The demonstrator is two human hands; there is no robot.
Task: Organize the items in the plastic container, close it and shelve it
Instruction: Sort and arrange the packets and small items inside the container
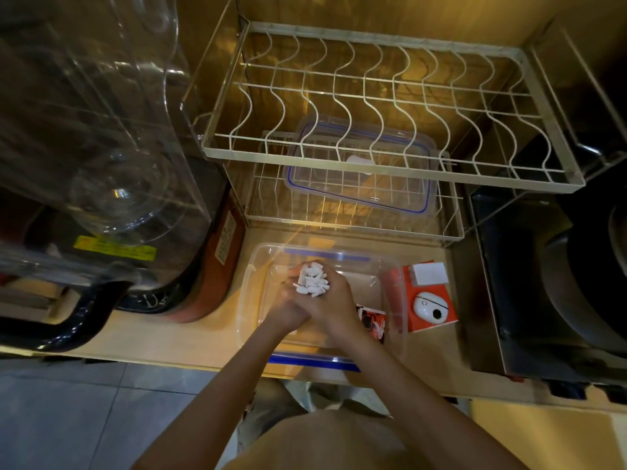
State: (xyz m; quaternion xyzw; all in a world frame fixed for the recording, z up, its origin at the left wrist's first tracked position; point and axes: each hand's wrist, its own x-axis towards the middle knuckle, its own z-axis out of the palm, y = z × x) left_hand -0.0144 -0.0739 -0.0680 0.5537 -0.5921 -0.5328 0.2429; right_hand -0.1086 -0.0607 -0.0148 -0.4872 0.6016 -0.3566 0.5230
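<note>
Head view: a bunch of small white pieces (312,279) is being gathered over the clear plastic container (251,286) on the surface, fingers of both hands (315,300) pressed together around it, likely to be laid inside neatly before lidding.

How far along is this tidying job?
Early on. Both hands, left hand and right hand, hold a bunch of small white pieces over the open plastic container. The lid lies on the wire rack. Closing and shelving remain.
</note>
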